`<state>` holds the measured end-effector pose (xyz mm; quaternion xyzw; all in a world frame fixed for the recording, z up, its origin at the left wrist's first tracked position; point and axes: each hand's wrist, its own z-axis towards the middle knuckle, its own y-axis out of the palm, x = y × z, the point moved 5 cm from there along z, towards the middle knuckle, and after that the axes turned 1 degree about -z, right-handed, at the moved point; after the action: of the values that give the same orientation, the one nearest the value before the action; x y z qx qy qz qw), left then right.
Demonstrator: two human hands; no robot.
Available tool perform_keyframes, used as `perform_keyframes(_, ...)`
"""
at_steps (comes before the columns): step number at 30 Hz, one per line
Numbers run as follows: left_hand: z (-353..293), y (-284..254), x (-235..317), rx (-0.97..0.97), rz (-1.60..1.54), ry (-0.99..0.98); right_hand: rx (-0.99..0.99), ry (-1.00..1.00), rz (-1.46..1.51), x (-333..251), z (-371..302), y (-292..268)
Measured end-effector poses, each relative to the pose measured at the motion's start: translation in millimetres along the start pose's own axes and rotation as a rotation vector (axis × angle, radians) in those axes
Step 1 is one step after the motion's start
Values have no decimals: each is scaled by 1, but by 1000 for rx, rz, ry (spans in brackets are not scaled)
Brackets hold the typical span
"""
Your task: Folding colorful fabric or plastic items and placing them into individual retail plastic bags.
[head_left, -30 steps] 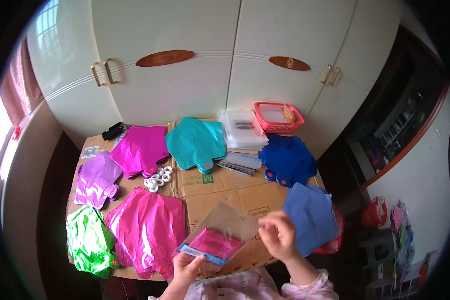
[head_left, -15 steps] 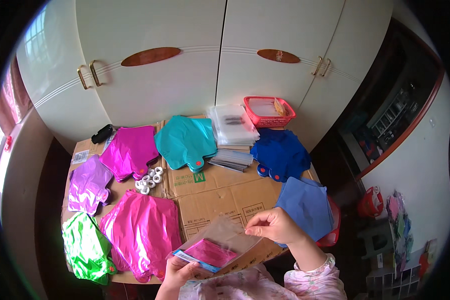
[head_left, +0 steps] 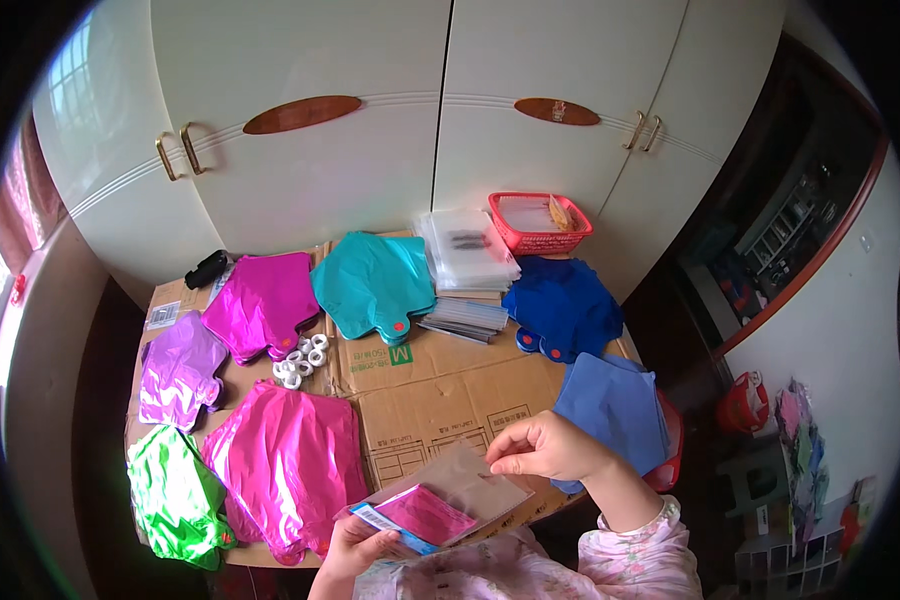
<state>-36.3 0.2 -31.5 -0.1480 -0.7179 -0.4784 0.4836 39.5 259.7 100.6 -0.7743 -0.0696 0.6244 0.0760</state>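
Observation:
My left hand (head_left: pixel 358 548) grips the lower left corner of a clear plastic bag (head_left: pixel 485 478), its thumb lying on top. Inside the bag are a folded shiny pink foil piece (head_left: pixel 427 513) and a blue-and-white printed strip (head_left: pixel 395 527). My right hand (head_left: pixel 550 450) is closed in a pinch at the bag's far right edge; whether its fingertips hold anything besides the film is too small to see. Beside the bag, on the left, lies a stack of flat pink foil balloons (head_left: pixel 288 465). Pale blue balloons (head_left: pixel 610 415) lie beyond my right wrist.
Cardboard (head_left: pixel 430 385) covers the table. Around it lie green (head_left: pixel 175 495), purple (head_left: pixel 180 370), magenta (head_left: pixel 260 300), teal (head_left: pixel 375 285) and dark blue (head_left: pixel 565 305) foil stacks. White rings (head_left: pixel 300 362), clear bags (head_left: pixel 467 250), grey strips (head_left: pixel 467 317) and a red basket (head_left: pixel 537 240) are there too.
The bag has tilted slightly and lies flatter, its far edge shifted a little right. My right hand has dipped slightly. The view has moved a touch.

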Motion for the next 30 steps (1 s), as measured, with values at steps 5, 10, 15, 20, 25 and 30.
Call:
perform_keyframes(5,0,-1,0,25,32,6,-31,28,113,10,6,-1)
perform_keyframes(10,3,1,1,50,4,-14,-108,30,348,26,9,0)
perform_keyframes(15,5,-1,-1,92,-20,2,-181,93,561,37,12,2)
perform_keyframes(20,5,5,0,155,-54,33,-113,73,474,40,14,4)
perform_keyframes(25,6,7,-4,252,11,44,56,1,183,39,23,2)
perform_keyframes(30,12,24,14,452,669,214,187,29,32,64,53,-23)
